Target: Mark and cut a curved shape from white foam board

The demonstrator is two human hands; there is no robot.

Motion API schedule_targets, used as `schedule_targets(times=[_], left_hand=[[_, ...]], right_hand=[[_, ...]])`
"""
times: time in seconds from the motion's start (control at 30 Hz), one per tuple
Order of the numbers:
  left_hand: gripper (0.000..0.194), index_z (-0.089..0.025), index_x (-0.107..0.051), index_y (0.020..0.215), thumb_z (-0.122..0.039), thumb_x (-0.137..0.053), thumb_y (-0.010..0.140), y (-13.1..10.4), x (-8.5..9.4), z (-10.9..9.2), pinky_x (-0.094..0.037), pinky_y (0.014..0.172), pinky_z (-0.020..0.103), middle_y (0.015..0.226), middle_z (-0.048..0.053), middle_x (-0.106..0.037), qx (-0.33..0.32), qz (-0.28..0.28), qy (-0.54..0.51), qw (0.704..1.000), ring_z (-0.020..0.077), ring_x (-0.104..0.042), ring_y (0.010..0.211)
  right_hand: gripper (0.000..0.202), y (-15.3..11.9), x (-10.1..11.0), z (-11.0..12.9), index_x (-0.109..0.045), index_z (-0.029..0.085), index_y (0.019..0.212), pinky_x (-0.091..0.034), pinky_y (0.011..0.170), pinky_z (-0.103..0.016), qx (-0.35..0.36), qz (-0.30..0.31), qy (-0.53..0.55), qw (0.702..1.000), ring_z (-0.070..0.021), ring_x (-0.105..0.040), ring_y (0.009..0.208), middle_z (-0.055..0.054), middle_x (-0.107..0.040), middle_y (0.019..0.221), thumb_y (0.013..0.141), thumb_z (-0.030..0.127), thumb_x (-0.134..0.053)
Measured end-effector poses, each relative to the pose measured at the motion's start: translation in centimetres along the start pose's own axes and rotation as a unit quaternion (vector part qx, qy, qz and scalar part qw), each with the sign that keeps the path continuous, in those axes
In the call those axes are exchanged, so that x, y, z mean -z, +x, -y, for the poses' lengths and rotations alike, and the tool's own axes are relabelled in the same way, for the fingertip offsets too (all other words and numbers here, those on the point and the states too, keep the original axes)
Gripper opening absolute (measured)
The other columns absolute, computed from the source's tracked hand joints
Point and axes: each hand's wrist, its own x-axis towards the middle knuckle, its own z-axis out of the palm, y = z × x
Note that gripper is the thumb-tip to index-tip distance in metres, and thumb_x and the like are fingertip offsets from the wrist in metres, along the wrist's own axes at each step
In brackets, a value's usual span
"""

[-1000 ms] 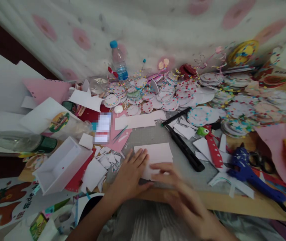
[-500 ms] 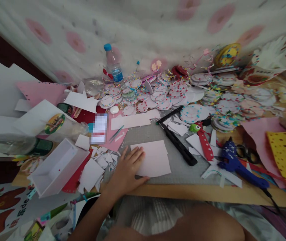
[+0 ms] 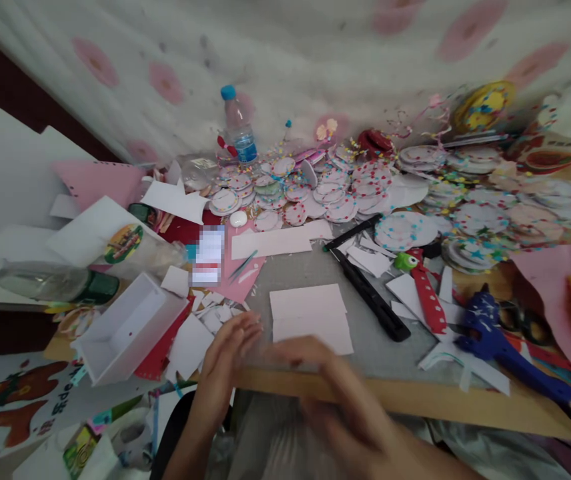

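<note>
On the grey cutting mat (image 3: 295, 270) lies a white paper piece (image 3: 310, 310) near the table's front edge. My left hand (image 3: 230, 347) is raised just left of it, fingers together and slightly curved; whether anything is between them cannot be made out. My right hand (image 3: 330, 380) hovers over the table edge in front of the paper, smeared by motion. Right of the paper rests a black cutter knife (image 3: 373, 297). A long white paper strip (image 3: 278, 241) lies behind, beside green tweezers (image 3: 243, 265) on pink paper.
A blue glue gun (image 3: 510, 347) and scissors (image 3: 523, 320) lie at the right. Decorated paper discs (image 3: 340, 208) cover the back, below a water bottle (image 3: 241, 130). At the left are a white box (image 3: 133, 330), a phone (image 3: 209, 257) and paper scraps (image 3: 188, 347).
My left hand has lifted off the paper and moved left. My right hand has come up over the table edge from below. The view has shifted slightly.
</note>
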Motion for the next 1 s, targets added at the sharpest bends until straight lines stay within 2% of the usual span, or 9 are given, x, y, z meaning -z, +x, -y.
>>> schedule_targets(times=[0.07, 0.13, 0.17, 0.3, 0.47, 0.6, 0.77, 0.87, 1.0], left_hand=[[0.041, -0.015, -0.062, 0.111, -0.042, -0.065, 0.081, -0.5, -0.2, -0.2, -0.04, 0.106, 0.048, 0.121, 0.015, -0.065, 0.059, 0.009, -0.081, 0.995, 0.0305, -0.059, 0.115], [0.044, -0.014, -0.061, 0.113, -0.04, -0.068, 0.078, -0.7, -0.6, -0.5, -0.039, 0.108, 0.046, 0.123, 0.015, -0.064, 0.088, 0.024, -0.115, 0.989, 0.0305, -0.057, 0.119], [0.046, -0.014, -0.06, 0.115, -0.04, -0.069, 0.077, -0.6, -0.8, -0.6, -0.038, 0.109, 0.046, 0.124, 0.016, -0.063, 0.097, 0.027, -0.121, 0.988, 0.0304, -0.056, 0.12], [0.053, -0.013, -0.056, 0.118, -0.041, -0.069, 0.075, -0.1, -1.3, -0.9, -0.037, 0.109, 0.045, 0.124, 0.016, -0.063, 0.116, 0.025, -0.11, 0.987, 0.0301, -0.053, 0.123], [0.058, -0.012, -0.052, 0.12, -0.043, -0.069, 0.073, 0.5, -1.1, -1.2, -0.037, 0.107, 0.046, 0.128, 0.018, -0.059, 0.11, 0.03, -0.095, 0.989, 0.0312, -0.051, 0.124], [0.058, -0.012, -0.051, 0.121, -0.044, -0.066, 0.074, 0.8, -1.1, -1.2, -0.037, 0.105, 0.046, 0.131, 0.018, -0.057, 0.099, 0.041, -0.066, 0.992, 0.0313, -0.051, 0.122], [0.051, -0.014, -0.054, 0.119, -0.043, -0.062, 0.078, 1.2, -1.3, -1.2, -0.037, 0.101, 0.045, 0.131, 0.017, -0.057, 0.089, 0.052, -0.018, 0.994, 0.0308, -0.052, 0.12], [0.041, -0.015, -0.057, 0.116, -0.039, -0.058, 0.082, 1.4, -1.0, -1.3, -0.035, 0.102, 0.042, 0.131, 0.015, -0.057, 0.08, 0.059, -0.02, 0.995, 0.029, -0.049, 0.123], [0.031, -0.019, -0.057, 0.115, -0.034, -0.056, 0.088, 1.5, -0.8, -1.0, -0.036, 0.102, 0.039, 0.128, 0.012, -0.059, 0.025, 0.063, -0.046, 0.997, 0.0257, -0.049, 0.124]], right_hand=[[0.038, -0.6, 0.7, -2.2, -0.048, 0.035, 0.13, -0.045, 0.101, -0.04, -0.057, -0.085, 0.002, 0.995, -0.0211, -0.052, 0.121, -0.004, -0.056, 0.131, 0.093, 0.026, -0.045], [0.04, -1.4, 1.6, -4.8, -0.049, 0.032, 0.129, -0.034, 0.11, -0.046, -0.125, -0.192, 0.009, 0.973, -0.024, -0.043, 0.13, -0.005, -0.047, 0.141, 0.09, 0.028, -0.052], [0.039, -1.9, 2.0, -5.8, -0.05, 0.031, 0.127, -0.034, 0.11, -0.046, -0.149, -0.213, 0.033, 0.965, -0.0248, -0.042, 0.132, -0.006, -0.046, 0.142, 0.088, 0.03, -0.055], [0.036, -2.8, 3.2, -7.7, -0.056, 0.031, 0.121, -0.039, 0.107, -0.045, -0.225, -0.219, 0.161, 0.936, -0.0258, -0.049, 0.127, -0.007, -0.053, 0.137, 0.085, 0.034, -0.06], [0.035, -2.5, 3.3, -7.4, -0.062, 0.028, 0.112, -0.04, 0.104, -0.052, -0.243, -0.258, 0.241, 0.903, -0.031, -0.048, 0.127, -0.009, -0.055, 0.135, 0.077, 0.03, -0.066], [0.034, -2.2, 3.2, -7.3, -0.065, 0.028, 0.108, -0.035, 0.108, -0.053, -0.245, -0.26, 0.265, 0.896, -0.031, -0.047, 0.128, -0.009, -0.058, 0.132, 0.074, 0.027, -0.068], [0.031, -1.5, 3.7, -6.6, -0.069, 0.025, 0.101, -0.033, 0.109, -0.05, -0.274, -0.243, 0.309, 0.878, -0.0307, -0.049, 0.126, -0.01, -0.063, 0.125, 0.07, 0.027, -0.07], [0.031, -1.3, 4.1, -6.3, -0.07, 0.024, 0.098, -0.036, 0.106, -0.049, -0.293, -0.243, 0.324, 0.866, -0.0317, -0.048, 0.126, -0.01, -0.063, 0.124, 0.068, 0.028, -0.07], [0.029, -1.3, 4.0, -6.2, -0.07, 0.024, 0.097, -0.045, 0.098, -0.043, -0.285, -0.252, 0.347, 0.858, -0.029, -0.054, 0.116, -0.008, -0.064, 0.117, 0.069, 0.03, -0.07]])
